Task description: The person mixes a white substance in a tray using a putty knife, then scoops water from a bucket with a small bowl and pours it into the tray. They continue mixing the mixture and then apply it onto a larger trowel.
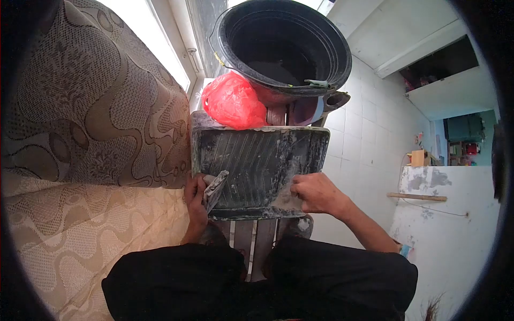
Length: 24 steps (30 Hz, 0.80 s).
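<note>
By white tiles (364, 134), at a ridged black tray (251, 160), left grip (196, 198) clasps a flat grey tool (217, 187); right grip (317, 193) curls, contents unclear.

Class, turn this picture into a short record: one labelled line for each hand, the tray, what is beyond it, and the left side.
Left hand: the left hand grips a flat, grey-smeared tool at the tray's left side
Right hand: the right hand, fingers curled, is over the tray's near right part; whether it holds anything is unclear
Tray: black, ridged, rectangular tray, smeared grey
Beyond tray: crumpled red plastic bag; large, round black bucket
Left side: brown, swirl-patterned fabric
</note>
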Motion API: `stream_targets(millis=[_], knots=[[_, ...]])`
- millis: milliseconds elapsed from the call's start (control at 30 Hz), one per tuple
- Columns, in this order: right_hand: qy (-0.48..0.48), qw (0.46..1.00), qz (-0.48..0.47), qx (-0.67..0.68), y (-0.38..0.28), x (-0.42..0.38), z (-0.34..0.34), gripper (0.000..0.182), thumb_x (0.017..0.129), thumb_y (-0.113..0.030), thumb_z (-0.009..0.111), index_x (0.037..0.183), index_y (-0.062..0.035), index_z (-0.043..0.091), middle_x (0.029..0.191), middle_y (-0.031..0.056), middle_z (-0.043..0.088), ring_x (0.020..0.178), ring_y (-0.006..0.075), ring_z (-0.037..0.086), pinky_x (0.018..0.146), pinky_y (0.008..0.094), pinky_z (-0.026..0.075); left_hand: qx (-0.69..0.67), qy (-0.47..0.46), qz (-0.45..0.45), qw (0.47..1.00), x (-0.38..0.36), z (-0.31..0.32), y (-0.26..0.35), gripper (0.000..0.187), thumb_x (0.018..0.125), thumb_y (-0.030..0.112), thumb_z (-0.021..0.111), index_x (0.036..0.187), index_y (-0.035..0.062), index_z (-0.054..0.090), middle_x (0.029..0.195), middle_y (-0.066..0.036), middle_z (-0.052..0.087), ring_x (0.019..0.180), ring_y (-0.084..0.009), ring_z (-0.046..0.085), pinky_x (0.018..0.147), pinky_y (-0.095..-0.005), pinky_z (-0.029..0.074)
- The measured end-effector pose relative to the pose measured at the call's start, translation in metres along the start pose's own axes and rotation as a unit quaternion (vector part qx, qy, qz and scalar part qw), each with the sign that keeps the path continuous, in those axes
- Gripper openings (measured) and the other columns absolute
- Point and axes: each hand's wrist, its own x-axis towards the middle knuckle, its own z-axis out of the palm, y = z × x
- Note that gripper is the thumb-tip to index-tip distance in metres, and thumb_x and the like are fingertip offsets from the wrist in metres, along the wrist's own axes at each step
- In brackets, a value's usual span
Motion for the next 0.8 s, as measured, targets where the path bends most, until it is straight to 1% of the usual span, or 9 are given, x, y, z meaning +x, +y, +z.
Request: stream_targets(millis=[67, 133, 200, 300, 400, 500, 567, 667, 800], knots=[[-0.020, 1.000, -0.006, -0.009, 0.004, 0.001, 0.011, 0.019, 0.064, -0.011, 0.075, 0.081, -0.0044, 0.069, 0.086, 0.0146, 0.064, 0.083, 0.0378, 0.067, 0.073, 0.0471, 0.056, -0.001, 0.030, -0.024, 0.999, -0.001, 0.009, 0.011, 0.032, 0.106, 0.026, 0.052, 0.103, -0.0040, 0.062, 0.089, -0.006, 0.055, 0.091, -0.0181, 0.050, 0.106, -0.0359, 0.032], [-0.040, 0.999, -0.016, -0.021, 0.011, -0.001, 0.011, 0.019, 0.063, -0.011, 0.075, 0.080, -0.0041, 0.069, 0.086, 0.0149, 0.064, 0.081, 0.0380, 0.067, 0.073, 0.0466, 0.056, 0.023, 0.013, 0.005, 1.000, 0.003, 0.003, 0.005, 0.032, 0.106, 0.026, 0.052, 0.103, -0.0036, 0.062, 0.090, -0.006, 0.055, 0.091, -0.0179, 0.050, 0.104, -0.0351, 0.033], [0.020, 1.000, 0.013, -0.009, 0.013, -0.002, -0.004, 0.016, 0.062, -0.008, 0.072, 0.078, -0.0040, 0.069, 0.085, 0.0153, 0.065, 0.081, 0.0375, 0.068, 0.072, 0.0467, 0.056, 0.050, -0.001, 0.028, 0.998, 0.003, -0.002, 0.001, 0.031, 0.106, 0.026, 0.052, 0.102, -0.0032, 0.062, 0.092, -0.006, 0.055, 0.092, -0.0178, 0.051, 0.102, -0.0343, 0.034], [0.036, 0.998, 0.049, 0.012, 0.020, 0.007, -0.019, 0.016, 0.062, -0.007, 0.069, 0.077, -0.0043, 0.069, 0.085, 0.0157, 0.066, 0.083, 0.0362, 0.069, 0.072, 0.0471, 0.056, 0.033, 0.006, -0.015, 0.999, 0.001, -0.003, -0.002, 0.030, 0.106, 0.025, 0.052, 0.100, -0.0024, 0.061, 0.092, -0.006, 0.056, 0.092, -0.0178, 0.051, 0.107, -0.0348, 0.033], [0.000, 0.998, 0.044, 0.038, 0.039, 0.021, 0.014, 0.017, 0.060, -0.009, 0.068, 0.076, -0.0036, 0.069, 0.082, 0.0181, 0.068, 0.083, 0.0375, 0.069, 0.073, 0.0483, 0.056, 0.012, 0.027, -0.025, 0.999, 0.000, 0.001, -0.001, 0.029, 0.106, 0.024, 0.052, 0.099, -0.0029, 0.061, 0.089, -0.005, 0.056, 0.093, -0.0167, 0.051, 0.117, -0.0394, 0.024], [-0.022, 0.998, 0.031, 0.054, 0.034, 0.024, 0.014, 0.020, 0.057, -0.010, 0.068, 0.076, -0.0032, 0.071, 0.079, 0.0206, 0.069, 0.081, 0.0391, 0.069, 0.075, 0.0488, 0.056, -0.027, 0.016, -0.016, 0.999, 0.002, -0.002, -0.007, 0.029, 0.106, 0.023, 0.052, 0.098, -0.0032, 0.061, 0.092, -0.006, 0.056, 0.094, -0.0169, 0.051, 0.116, -0.0402, 0.024], [-0.059, 0.998, 0.023, 0.019, 0.025, 0.017, -0.004, 0.027, 0.058, -0.009, 0.066, 0.084, -0.0054, 0.074, 0.083, 0.0176, 0.068, 0.085, 0.0383, 0.068, 0.075, 0.0473, 0.056, -0.014, 0.012, -0.035, 0.999, 0.001, -0.007, -0.015, 0.028, 0.106, 0.022, 0.052, 0.098, -0.0033, 0.061, 0.099, -0.007, 0.056, 0.095, -0.0179, 0.051, 0.103, -0.0369, 0.032], [-0.022, 0.999, 0.007, 0.037, 0.012, 0.009, -0.020, 0.024, 0.060, -0.010, 0.068, 0.083, -0.0062, 0.073, 0.084, 0.0152, 0.066, 0.082, 0.0371, 0.068, 0.073, 0.0467, 0.056, -0.017, -0.005, -0.035, 0.999, -0.001, -0.006, -0.009, 0.027, 0.105, 0.021, 0.052, 0.097, -0.0033, 0.061, 0.103, -0.007, 0.054, 0.094, -0.0191, 0.050, 0.099, -0.0365, 0.033], [-0.028, 1.000, 0.006, 0.006, 0.021, 0.002, 0.017, 0.023, 0.062, -0.010, 0.069, 0.084, -0.0075, 0.071, 0.087, 0.0115, 0.064, 0.077, 0.0357, 0.067, 0.069, 0.0459, 0.056, 0.011, -0.013, 0.000, 1.000, 0.003, -0.005, -0.009, 0.027, 0.105, 0.022, 0.053, 0.098, -0.0036, 0.061, 0.102, -0.006, 0.054, 0.093, -0.0181, 0.050, 0.099, -0.0363, 0.033]])
